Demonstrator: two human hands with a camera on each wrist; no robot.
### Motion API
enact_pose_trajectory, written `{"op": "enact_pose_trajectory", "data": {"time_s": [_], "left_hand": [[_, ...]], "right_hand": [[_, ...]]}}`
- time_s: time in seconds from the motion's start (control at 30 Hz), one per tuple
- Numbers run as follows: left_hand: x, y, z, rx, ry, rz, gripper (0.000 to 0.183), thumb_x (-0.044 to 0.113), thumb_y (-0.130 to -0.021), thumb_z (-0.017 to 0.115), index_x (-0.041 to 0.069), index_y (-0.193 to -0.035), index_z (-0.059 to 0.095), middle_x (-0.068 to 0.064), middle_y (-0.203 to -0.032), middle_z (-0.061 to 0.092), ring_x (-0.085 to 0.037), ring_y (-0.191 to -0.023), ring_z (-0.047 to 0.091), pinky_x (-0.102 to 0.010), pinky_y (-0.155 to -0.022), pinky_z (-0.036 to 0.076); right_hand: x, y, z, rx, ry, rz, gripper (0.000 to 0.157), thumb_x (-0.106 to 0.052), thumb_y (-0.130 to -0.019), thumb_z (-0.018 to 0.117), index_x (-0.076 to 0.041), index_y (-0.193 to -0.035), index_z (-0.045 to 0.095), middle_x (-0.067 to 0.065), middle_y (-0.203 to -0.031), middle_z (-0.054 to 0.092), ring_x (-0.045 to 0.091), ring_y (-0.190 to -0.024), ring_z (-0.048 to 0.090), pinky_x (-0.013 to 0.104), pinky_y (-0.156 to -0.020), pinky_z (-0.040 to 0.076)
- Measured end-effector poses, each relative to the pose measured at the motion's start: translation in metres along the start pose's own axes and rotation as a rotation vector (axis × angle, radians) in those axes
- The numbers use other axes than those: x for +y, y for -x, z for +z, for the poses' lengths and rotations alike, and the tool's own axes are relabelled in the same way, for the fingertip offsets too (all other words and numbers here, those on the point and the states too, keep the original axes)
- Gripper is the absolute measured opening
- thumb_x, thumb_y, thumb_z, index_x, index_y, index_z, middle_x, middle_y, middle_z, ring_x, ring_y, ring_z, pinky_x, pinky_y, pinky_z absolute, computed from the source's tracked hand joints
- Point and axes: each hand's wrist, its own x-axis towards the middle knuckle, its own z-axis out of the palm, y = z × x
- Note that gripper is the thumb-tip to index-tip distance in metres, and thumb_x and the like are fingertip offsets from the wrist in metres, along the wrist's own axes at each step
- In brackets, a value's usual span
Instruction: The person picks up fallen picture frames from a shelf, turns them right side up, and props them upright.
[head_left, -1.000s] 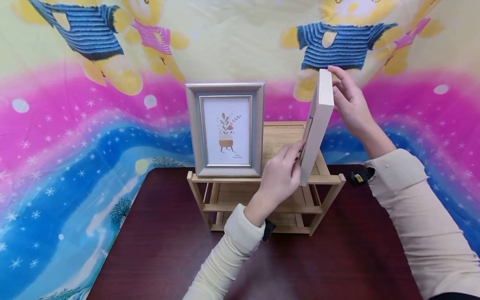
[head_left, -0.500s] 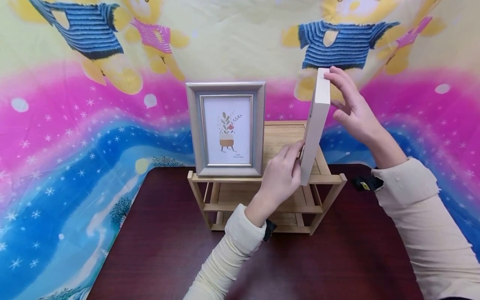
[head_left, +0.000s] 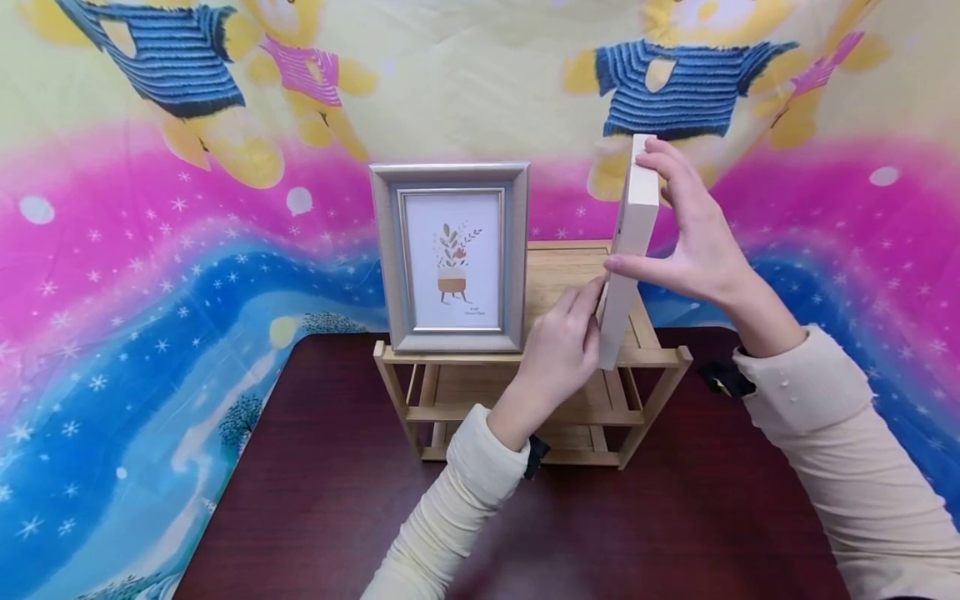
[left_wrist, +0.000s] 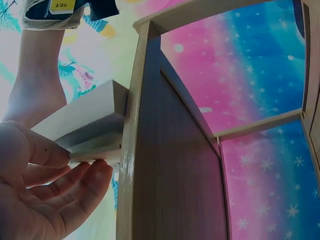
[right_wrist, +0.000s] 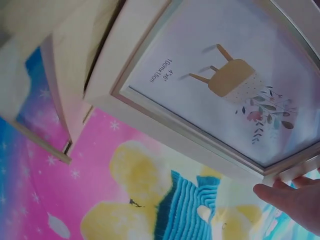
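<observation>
A pale picture frame stands nearly edge-on at the right of a wooden rack's top shelf. The right wrist view shows its front, with a potted-plant print. My left hand is at the lower back of this frame; in the left wrist view its thumb and fingers pinch a thin pale piece there. My right hand grips the upper part, its fingers on the top edge and its thumb on the near side. A second, silver-grey picture frame stands upright on the left, facing me.
The rack has lower shelves and stands on a dark red-brown table. Behind it hangs a colourful cloth printed with bears and snowflakes. Black wrist devices show at both cuffs.
My right hand has shifted from the pale frame's far upper side to spread over its top, the thumb now on the near edge. The frame has turned slightly; my left hand stays put.
</observation>
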Motion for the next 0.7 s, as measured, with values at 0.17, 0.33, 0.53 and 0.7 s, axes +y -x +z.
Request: {"op": "enact_pose_trajectory", "data": {"time_s": [0.17,0.33,0.53,0.7], "left_hand": [[-0.003,-0.001,-0.003,-0.007,-0.07,-0.006,0.038,-0.002,-0.08,0.055,-0.004,-0.119,0.055,-0.013,-0.099,0.061,-0.02,-0.079,0.063,-0.024,-0.064,0.051],[-0.004,-0.002,-0.006,-0.018,-0.13,-0.013,0.037,-0.002,-0.079,0.057,-0.004,-0.116,0.057,-0.013,-0.098,0.062,-0.02,-0.081,0.063,-0.024,-0.067,0.052],[-0.005,-0.002,-0.006,-0.016,-0.168,-0.02,0.037,-0.002,-0.077,0.059,-0.006,-0.114,0.057,-0.013,-0.095,0.062,-0.02,-0.078,0.062,-0.024,-0.068,0.052],[-0.004,-0.001,-0.005,-0.012,-0.205,-0.03,0.037,-0.002,-0.076,0.061,-0.006,-0.113,0.057,-0.013,-0.095,0.062,-0.02,-0.08,0.063,-0.024,-0.07,0.052]], "right_hand": [[-0.003,-0.001,-0.001,-0.002,0.061,-0.027,0.084,-0.011,-0.062,0.078,-0.002,-0.135,0.037,0.008,-0.146,0.028,0.019,-0.128,0.03,0.045,-0.101,0.031],[-0.005,-0.004,-0.002,0.019,0.139,-0.111,0.077,-0.034,-0.065,0.074,-0.002,-0.13,0.046,0.013,-0.14,0.038,0.026,-0.127,0.035,0.052,-0.098,0.032],[-0.01,-0.011,-0.002,-0.014,0.203,-0.169,0.075,-0.031,-0.064,0.075,0.0,-0.127,0.049,0.015,-0.136,0.043,0.029,-0.126,0.037,0.052,-0.097,0.033],[-0.013,-0.015,-0.003,-0.082,0.241,-0.183,0.072,-0.024,-0.064,0.074,0.003,-0.126,0.049,0.017,-0.135,0.044,0.03,-0.127,0.035,0.049,-0.102,0.029]]}}
